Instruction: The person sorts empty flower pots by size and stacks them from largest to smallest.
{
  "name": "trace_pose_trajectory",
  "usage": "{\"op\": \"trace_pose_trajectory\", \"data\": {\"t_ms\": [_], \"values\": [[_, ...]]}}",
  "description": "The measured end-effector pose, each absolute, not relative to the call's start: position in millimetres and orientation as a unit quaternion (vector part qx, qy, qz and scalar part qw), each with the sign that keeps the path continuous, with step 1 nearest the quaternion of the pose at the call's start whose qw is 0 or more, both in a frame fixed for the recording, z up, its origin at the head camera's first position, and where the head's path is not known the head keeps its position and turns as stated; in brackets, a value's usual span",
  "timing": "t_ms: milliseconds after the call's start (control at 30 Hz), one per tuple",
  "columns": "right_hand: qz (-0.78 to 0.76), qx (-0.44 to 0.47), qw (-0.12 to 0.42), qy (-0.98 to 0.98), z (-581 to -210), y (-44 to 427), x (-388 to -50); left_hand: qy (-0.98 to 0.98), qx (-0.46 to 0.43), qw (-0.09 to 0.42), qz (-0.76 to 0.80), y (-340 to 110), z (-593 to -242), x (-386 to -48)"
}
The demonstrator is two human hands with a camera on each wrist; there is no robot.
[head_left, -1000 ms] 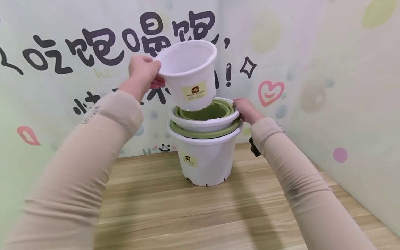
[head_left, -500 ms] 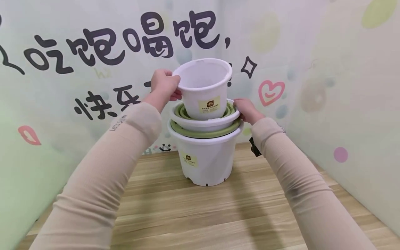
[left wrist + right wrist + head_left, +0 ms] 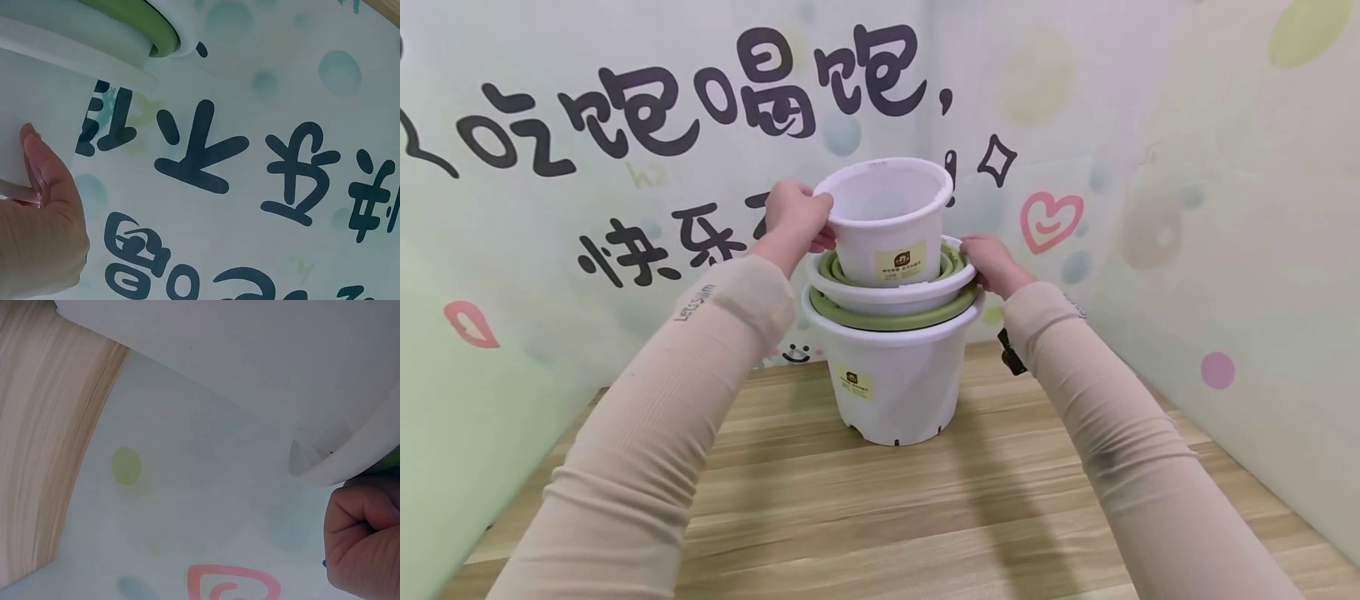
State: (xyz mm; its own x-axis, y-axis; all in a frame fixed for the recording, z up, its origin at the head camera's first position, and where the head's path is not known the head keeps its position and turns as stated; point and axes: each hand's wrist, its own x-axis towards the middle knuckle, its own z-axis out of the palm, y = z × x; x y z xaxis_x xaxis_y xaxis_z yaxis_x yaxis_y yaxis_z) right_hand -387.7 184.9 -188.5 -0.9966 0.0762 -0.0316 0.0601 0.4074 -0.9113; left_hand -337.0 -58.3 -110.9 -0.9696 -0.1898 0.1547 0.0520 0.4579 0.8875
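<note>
My left hand (image 3: 796, 217) pinches the left rim of a small white plastic flowerpot (image 3: 880, 246), thumb over the lip and fingers beneath. That pot's base is down inside the green pots (image 3: 956, 265) at the top of a nested stack. Around them runs the rim of a white pot (image 3: 865, 297), with a green rim (image 3: 895, 320) below it. A large white pot (image 3: 898, 387) with a yellow label forms the bottom of the stack. My right hand (image 3: 995, 265) holds the stack's upper right rim; its curled fingers (image 3: 359, 515) show against the pot in the right wrist view.
The stack stands on a wood-grain tabletop (image 3: 850, 508) near the back wall (image 3: 715, 179), which carries large black characters. A second wall (image 3: 1217, 275) rises on the right. A small black object (image 3: 1011, 353) shows beside the right wrist.
My left hand has carried the small white pot right and down, from above the stack into its top opening. My right hand has stayed at the stack's rim.
</note>
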Motion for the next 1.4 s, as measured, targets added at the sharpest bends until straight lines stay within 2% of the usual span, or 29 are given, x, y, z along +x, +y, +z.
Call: {"op": "trace_pose_trajectory", "data": {"t_ms": [633, 900, 1400], "values": [[0.547, -0.041, 0.019, -0.836, -190, 186, -386, -0.897, 0.022, 0.131, -0.421, -49, -134, -344], [0.539, -0.046, 0.026, -0.840, -190, 186, -384, -0.937, 0.022, 0.123, -0.327, -48, -153, -349], [0.537, -0.047, 0.025, -0.842, -192, 185, -388, -0.955, 0.023, 0.119, -0.271, -48, -157, -347]]}}
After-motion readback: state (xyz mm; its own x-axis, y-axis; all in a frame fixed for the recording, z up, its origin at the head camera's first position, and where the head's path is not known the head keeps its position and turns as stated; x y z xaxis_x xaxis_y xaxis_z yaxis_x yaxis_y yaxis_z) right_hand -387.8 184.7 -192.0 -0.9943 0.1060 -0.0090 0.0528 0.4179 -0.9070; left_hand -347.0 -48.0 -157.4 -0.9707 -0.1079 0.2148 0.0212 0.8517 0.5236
